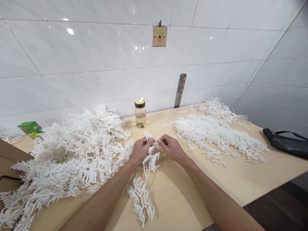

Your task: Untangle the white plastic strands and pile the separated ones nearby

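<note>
Near the middle of the table, my left hand (142, 148) pinches a white branched plastic strand (151, 160), which hangs down and trails over the wood toward me. My right hand (169, 146) is just to its right, thumb and forefinger pressed together at the same strand's upper part; the exact piece between its fingertips is too small to make out. A large heap of tangled white branched pieces (84, 150) lies to the left. Another, flatter pile of white pieces (216, 131) is on the right.
A jar with a yellow and black lid (140, 114) stands behind my hands. A metal strip (180, 90) leans on the tiled wall. There is a green box (30, 129) at left, brown cardboard (12, 155) near it, and a black bag (286, 141) at right.
</note>
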`<state>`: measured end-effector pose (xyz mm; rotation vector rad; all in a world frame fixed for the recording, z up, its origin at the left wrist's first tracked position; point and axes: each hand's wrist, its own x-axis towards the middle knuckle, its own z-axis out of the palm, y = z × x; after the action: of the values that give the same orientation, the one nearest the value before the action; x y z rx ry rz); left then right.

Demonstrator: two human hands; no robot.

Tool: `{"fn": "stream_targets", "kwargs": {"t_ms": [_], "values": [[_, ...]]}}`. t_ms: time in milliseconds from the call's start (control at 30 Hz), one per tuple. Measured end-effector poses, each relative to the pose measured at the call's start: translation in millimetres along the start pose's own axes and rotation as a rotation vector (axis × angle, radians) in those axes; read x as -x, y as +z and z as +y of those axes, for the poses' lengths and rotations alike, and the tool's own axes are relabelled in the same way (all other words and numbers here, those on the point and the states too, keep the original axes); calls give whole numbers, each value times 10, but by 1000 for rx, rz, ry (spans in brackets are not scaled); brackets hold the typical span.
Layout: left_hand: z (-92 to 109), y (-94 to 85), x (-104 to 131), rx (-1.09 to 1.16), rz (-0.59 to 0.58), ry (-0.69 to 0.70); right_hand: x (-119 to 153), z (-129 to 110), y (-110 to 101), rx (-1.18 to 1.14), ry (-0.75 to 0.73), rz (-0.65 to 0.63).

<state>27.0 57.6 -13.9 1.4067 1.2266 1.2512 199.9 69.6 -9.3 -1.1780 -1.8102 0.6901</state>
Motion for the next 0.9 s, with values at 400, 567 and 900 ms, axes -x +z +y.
{"fn": "stream_targets", "kwargs": {"t_ms": [400,567,900], "values": [[-15,43,12,143,-46,-57,12,-35,40,-225,170,-77],[16,38,10,255,-34,-195,-4,-20,-10,-55,3,2],[126,-7,27,239,-144,-356,2,-10,-58,89,-96,-39]]}}
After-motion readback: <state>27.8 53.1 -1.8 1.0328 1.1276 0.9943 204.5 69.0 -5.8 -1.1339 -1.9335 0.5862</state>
